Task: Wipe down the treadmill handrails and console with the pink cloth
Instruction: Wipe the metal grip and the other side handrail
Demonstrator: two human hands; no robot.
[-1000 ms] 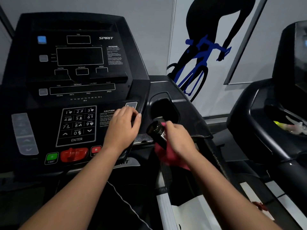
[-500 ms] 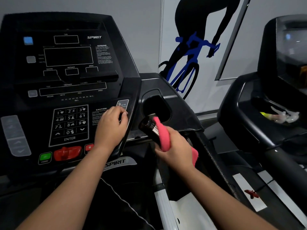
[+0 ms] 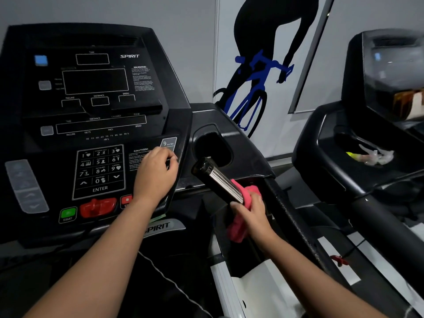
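Down the handrail grip (image 3: 219, 180) the right hand (image 3: 252, 214) has slid since half a second ago. The pink cloth (image 3: 245, 191), then near the capped end, now sits low towards the base, with bare chrome above it. Fingers clamp cloth and bar together, likely so that the wipe reaches all round. The left hand (image 3: 156, 173) rests at the console's (image 3: 98, 111) right edge, fingers curled over it, probably as a brace. A cup holder (image 3: 213, 148) opens just behind the cap. The side rail (image 3: 283, 207) runs close beside the right knuckles and crowds the stroke. The neighbouring treadmill (image 3: 325, 161) stands well apart.
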